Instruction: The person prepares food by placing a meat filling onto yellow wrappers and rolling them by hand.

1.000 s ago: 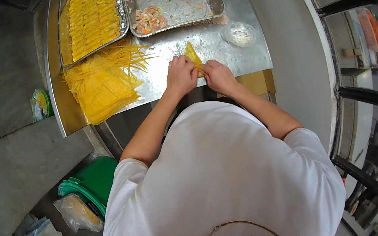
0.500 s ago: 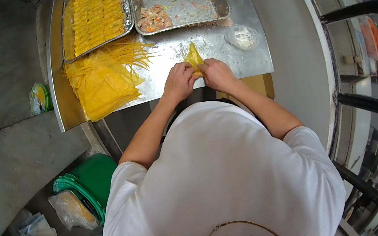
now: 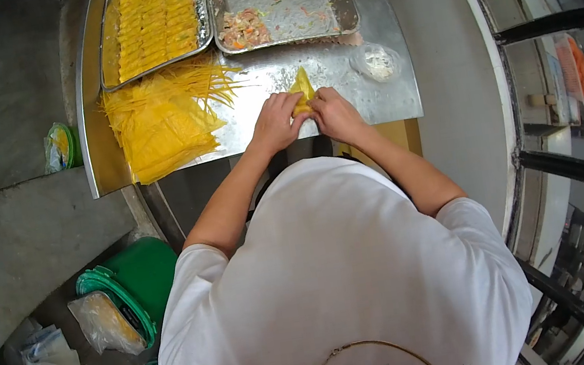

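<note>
A yellow wrapper sheet [image 3: 302, 82], partly rolled with its pointed end facing away from me, lies at the front edge of the metal table. My left hand [image 3: 276, 120] grips its left side, fingers curled. Closed on its right end is my right hand [image 3: 334, 111]. Whatever is inside the roll is hidden. To the left lies a stack of yellow wrapper sheets [image 3: 161, 130] with shredded strips at its upper edge. Beyond my hands, a metal tray [image 3: 283, 12] holds a chopped filling with orange bits [image 3: 244, 29]. Several yellow rolls [image 3: 155, 30] fill another tray.
A clear bowl with white paste [image 3: 376, 63] stands on the metal table [image 3: 399, 96] to the right. Below on the left are a green bucket [image 3: 145, 278], a plastic-wrapped package [image 3: 105, 324] and crumpled bags [image 3: 46, 355]. A black-barred frame [image 3: 566, 170] runs along the right.
My fingers have rolled the near part of the wrapper slightly further; both hands stay at the table edge. The view has shifted a little.
</note>
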Action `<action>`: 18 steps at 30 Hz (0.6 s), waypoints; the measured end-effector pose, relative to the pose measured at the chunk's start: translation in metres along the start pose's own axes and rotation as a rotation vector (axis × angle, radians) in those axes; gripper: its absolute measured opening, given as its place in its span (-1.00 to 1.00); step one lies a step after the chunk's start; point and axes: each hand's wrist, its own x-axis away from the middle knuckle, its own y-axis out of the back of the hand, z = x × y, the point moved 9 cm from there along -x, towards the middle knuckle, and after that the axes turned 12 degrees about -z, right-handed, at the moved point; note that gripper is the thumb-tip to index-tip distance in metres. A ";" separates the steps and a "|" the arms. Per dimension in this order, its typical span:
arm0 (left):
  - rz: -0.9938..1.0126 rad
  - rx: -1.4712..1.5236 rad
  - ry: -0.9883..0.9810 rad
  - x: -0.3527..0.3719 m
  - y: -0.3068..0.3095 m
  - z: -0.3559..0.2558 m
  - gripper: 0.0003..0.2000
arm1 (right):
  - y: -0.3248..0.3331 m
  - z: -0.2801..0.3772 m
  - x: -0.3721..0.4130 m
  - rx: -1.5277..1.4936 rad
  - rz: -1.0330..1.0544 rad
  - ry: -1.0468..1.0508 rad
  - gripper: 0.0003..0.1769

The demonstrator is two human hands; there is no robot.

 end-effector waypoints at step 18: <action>-0.005 -0.101 -0.106 -0.015 0.000 0.016 -0.78 | 0.009 -0.003 -0.010 0.007 -0.136 -0.020 -0.72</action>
